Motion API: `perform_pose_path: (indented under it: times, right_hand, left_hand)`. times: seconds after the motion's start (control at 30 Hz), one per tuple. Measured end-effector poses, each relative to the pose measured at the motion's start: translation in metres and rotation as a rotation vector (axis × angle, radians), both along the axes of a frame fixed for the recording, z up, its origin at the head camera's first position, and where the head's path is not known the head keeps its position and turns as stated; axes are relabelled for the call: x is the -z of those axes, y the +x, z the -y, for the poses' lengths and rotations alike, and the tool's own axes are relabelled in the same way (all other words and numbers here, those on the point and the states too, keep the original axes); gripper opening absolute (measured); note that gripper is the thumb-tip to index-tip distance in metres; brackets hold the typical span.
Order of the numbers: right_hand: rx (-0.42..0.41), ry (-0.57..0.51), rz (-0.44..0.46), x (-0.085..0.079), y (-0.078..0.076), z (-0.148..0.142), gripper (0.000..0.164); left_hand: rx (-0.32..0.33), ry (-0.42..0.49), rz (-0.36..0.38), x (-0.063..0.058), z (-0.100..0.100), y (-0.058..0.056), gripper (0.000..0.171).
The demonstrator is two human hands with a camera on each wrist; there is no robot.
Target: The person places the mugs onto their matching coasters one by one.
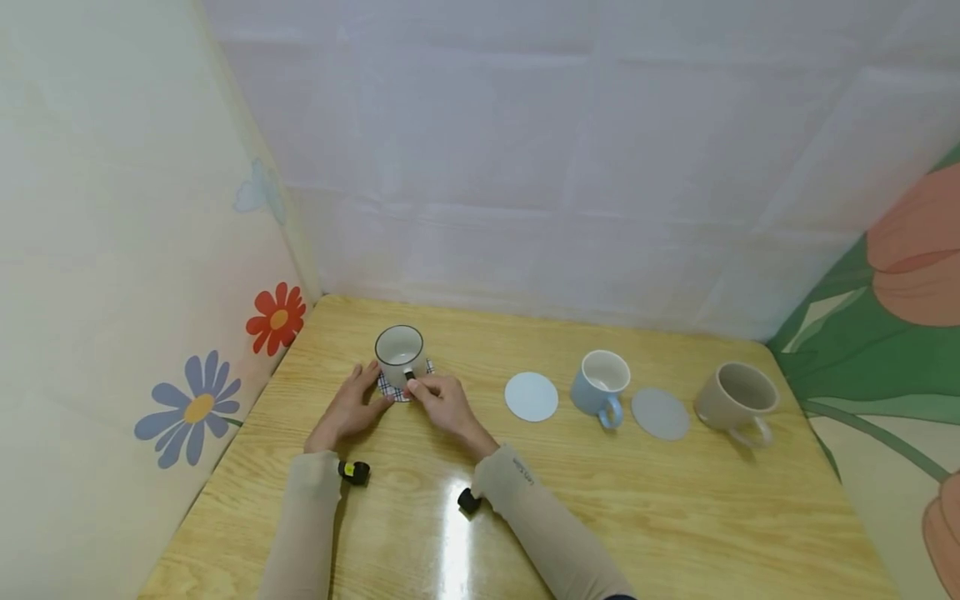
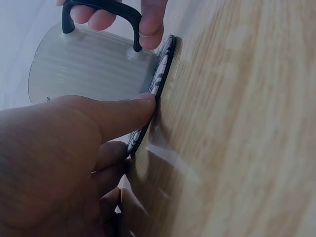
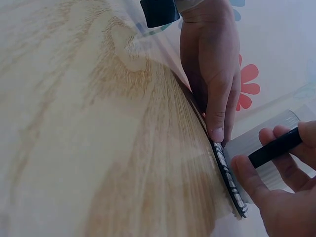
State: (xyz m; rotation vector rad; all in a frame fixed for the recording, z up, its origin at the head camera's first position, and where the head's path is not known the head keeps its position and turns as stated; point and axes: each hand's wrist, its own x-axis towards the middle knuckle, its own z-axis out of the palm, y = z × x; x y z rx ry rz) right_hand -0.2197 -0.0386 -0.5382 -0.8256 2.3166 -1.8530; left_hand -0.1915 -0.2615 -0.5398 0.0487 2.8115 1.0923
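Observation:
A pale mug [image 1: 390, 371] with a dark rim and black handle stands upright on a checked coaster [image 1: 393, 394] at the table's left. My right hand [image 1: 447, 406] grips the black handle [image 3: 276, 148], thumb on one side and fingers on the other. At the coaster's left edge rests my left hand [image 1: 351, 410], thumb and fingers extended and spread along the rim. In the left wrist view, its thumb [image 2: 123, 114] touches the coaster's edge. The mug covers most of the coaster.
Right of my hands lie a white round coaster [image 1: 531, 397], a light-blue mug [image 1: 592, 395], a grey round coaster [image 1: 660, 414] and a beige mug [image 1: 723, 408] in a row. A white cloth backdrop [image 1: 555, 167] rises behind the wooden table [image 1: 675, 517].

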Motion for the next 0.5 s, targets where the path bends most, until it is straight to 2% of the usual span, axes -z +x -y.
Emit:
perform_pose_path:
  times: [0.5]
  right_hand:
    - [-0.019, 0.061, 0.038, -0.0047, 0.0028, 0.0007, 0.03]
  left_hand:
    - [-0.014, 0.007, 0.008, 0.0018, 0.001, -0.0017, 0.075]
